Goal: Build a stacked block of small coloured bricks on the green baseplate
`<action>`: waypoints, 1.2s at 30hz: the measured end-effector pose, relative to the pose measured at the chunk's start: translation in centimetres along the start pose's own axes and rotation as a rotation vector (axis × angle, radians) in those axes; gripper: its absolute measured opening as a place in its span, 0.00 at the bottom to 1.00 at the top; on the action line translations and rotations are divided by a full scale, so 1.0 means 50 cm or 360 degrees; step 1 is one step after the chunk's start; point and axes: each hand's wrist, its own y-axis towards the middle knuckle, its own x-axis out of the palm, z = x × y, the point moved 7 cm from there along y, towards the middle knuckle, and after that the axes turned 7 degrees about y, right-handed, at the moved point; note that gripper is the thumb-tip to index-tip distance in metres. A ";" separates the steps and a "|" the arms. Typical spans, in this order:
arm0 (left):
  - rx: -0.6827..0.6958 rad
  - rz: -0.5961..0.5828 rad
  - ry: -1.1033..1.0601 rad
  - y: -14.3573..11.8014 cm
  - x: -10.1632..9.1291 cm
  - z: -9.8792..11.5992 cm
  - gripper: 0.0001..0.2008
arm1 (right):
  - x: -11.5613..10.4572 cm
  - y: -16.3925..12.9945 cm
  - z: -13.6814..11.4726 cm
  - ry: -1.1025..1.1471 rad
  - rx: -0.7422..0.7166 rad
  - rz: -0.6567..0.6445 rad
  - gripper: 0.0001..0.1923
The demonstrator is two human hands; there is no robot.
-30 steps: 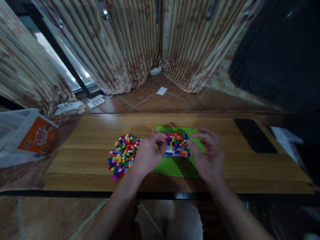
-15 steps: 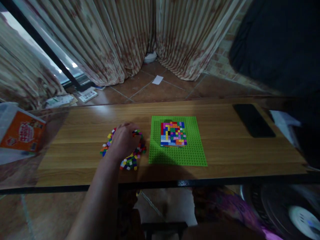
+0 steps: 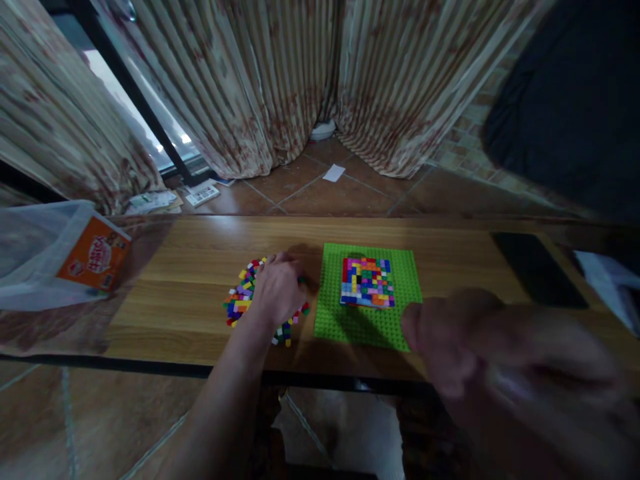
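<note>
bare forearms, apparently no sleeves

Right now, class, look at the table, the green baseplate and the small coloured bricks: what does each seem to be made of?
Table: looks like wood or a wood-grain laminate, with brown streaks and a smooth, faintly shiny top. Green baseplate: probably moulded plastic, one flat bright colour with a fine grid of studs. Small coloured bricks: likely hard plastic too, tiny uniform blocks in saturated colours, lying under the left hand.
</note>
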 end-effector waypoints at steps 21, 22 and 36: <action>0.0224 0.0040 -0.0950 -0.012 -0.015 0.102 0.08 | -0.057 0.148 0.080 0.0102 0.0409 0.0669 0.04; 0.0193 0.0042 -0.1026 -0.011 -0.014 0.101 0.08 | -0.048 0.150 0.071 -0.0022 0.0321 0.0575 0.03; -0.0098 -0.0332 -0.2018 -0.012 0.014 0.115 0.20 | 0.063 0.129 0.021 -0.1176 -0.0498 -0.0450 0.13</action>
